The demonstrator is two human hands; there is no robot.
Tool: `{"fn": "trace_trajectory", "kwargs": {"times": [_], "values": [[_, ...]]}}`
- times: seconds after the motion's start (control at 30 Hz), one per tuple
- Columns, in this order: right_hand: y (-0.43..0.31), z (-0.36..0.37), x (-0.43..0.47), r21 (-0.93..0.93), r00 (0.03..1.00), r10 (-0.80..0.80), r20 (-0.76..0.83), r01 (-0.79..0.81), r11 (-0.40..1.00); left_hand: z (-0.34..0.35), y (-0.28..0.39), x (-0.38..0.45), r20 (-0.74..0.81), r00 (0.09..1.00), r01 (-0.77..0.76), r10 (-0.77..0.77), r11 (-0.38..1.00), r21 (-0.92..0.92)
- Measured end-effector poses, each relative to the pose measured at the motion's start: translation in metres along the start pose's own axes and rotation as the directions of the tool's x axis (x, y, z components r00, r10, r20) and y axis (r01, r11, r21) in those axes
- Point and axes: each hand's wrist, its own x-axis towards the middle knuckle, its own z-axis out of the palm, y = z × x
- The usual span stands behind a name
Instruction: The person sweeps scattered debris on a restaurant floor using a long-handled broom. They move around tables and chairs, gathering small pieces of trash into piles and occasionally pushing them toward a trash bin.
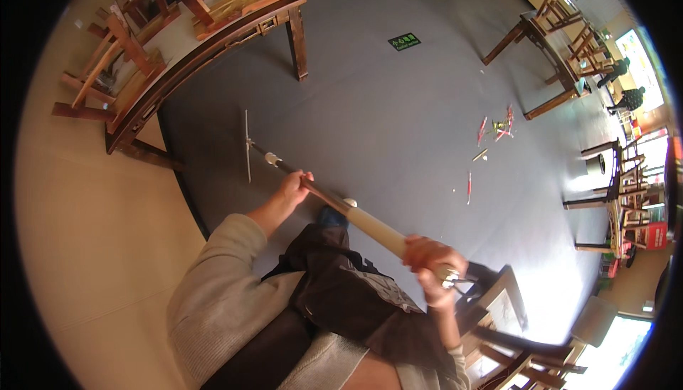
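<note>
Both my hands grip one long pole that slants across the view. My left hand (pixel 296 186) is closed around the dark lower part of the pole (pixel 328 196). My right hand (pixel 435 267) holds the thick pale grip near the top end, where a metal ring shows. At the far end of the pole a thin, straight crossbar head (pixel 247 146) rests on or just above the grey floor (pixel 363 107). Red and white wrappers or sticks (pixel 504 126) lie in a loose heap on the floor to the right. A single red piece (pixel 469 187) lies nearer to me.
A wooden table (pixel 296 43) bearing upturned chairs stands at the upper left, beside a beige wall (pixel 96 240). More tables with chairs (pixel 555 51) line the right. A dark mat with writing (pixel 404 42) lies ahead. Two people (pixel 629 99) are far off at right.
</note>
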Motion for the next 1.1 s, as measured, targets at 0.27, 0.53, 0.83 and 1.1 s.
{"fn": "trace_trajectory", "kwargs": {"times": [0.27,0.53,0.83,1.1], "values": [[-0.020,-0.049,0.108,-0.306,0.858,-0.059,-0.510,-0.116,0.945,0.142,-0.104,0.120,-0.077,0.997,0.051,-0.015,0.874,0.483],[-0.055,-0.066,0.100,-0.628,0.797,-0.339,-0.500,-0.064,0.775,0.333,-0.292,0.068,-0.014,0.846,0.360,-0.533,0.553,0.752],[-0.195,-0.151,0.015,-0.651,0.343,-0.733,-0.587,0.339,0.679,0.304,-0.384,-0.057,-0.021,0.576,0.632,-0.817,0.429,0.645],[-0.177,-0.300,0.009,-0.461,0.510,-0.557,-0.655,0.315,0.830,0.271,-0.426,-0.020,-0.322,0.766,0.615,-0.557,0.488,0.619]]}}
